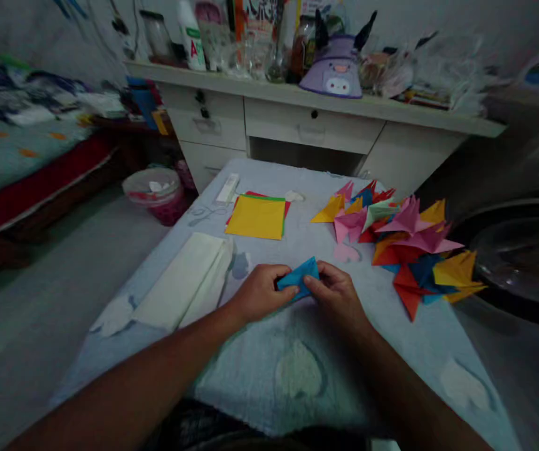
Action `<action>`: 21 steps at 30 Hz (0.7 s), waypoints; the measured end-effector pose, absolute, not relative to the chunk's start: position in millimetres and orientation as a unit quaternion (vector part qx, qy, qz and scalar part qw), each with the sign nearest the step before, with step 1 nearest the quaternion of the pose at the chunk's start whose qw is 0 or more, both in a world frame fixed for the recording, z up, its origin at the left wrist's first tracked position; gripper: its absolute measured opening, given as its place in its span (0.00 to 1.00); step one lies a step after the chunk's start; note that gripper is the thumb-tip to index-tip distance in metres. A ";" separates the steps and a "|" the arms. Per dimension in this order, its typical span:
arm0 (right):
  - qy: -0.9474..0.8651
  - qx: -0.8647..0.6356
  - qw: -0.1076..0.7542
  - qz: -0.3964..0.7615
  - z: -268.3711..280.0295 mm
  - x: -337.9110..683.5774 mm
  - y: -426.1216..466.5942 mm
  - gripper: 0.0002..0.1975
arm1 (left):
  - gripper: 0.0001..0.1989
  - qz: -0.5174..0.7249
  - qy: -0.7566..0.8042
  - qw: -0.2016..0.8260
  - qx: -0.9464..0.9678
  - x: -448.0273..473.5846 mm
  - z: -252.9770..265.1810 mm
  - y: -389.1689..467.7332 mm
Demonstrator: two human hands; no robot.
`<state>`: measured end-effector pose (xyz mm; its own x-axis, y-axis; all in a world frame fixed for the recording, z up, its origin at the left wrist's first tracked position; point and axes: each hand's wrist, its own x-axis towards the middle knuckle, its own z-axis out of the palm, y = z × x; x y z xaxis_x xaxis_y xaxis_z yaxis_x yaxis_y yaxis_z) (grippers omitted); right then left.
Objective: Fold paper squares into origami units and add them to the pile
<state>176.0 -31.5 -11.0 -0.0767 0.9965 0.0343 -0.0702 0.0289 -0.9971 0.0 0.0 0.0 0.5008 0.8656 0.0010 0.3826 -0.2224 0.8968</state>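
Note:
A folded piece of blue origami paper (301, 275) is held just above the table, between both hands. My left hand (266, 291) pinches its left corner between thumb and fingers. On the other side, my right hand (335, 287) grips the right edge, thumb on top. Beyond the hands lies a stack of square paper (256, 217), yellow on top with green and red edges showing. To the right sits a pile of folded paper cranes (403, 241) in pink, red, yellow, blue and pale green.
A folded cream cloth or paper (182, 279) lies at the left of the cloth-covered table (298, 382). A small white box (227, 188) is near the far edge. Behind stands a white cabinet (316, 122) topped with jars and bottles; a pink bin (156, 191) stands on the floor.

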 end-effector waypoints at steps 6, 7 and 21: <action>-0.474 -0.455 0.542 0.524 -4.7 182.8 -32.1 0.07 | 0.11 0.235 0.401 0.469 0.751 -0.5 -7.3 -1.7; -0.472 -0.455 0.547 0.520 -3.7 183.0 -32.3 0.07 | 0.11 0.232 0.400 0.469 0.752 -0.6 -7.5 -1.6; -0.572 -0.453 0.587 0.352 -6.3 180.9 -31.7 0.17 | 0.08 0.346 0.389 0.424 0.741 -1.6 -4.5 -0.1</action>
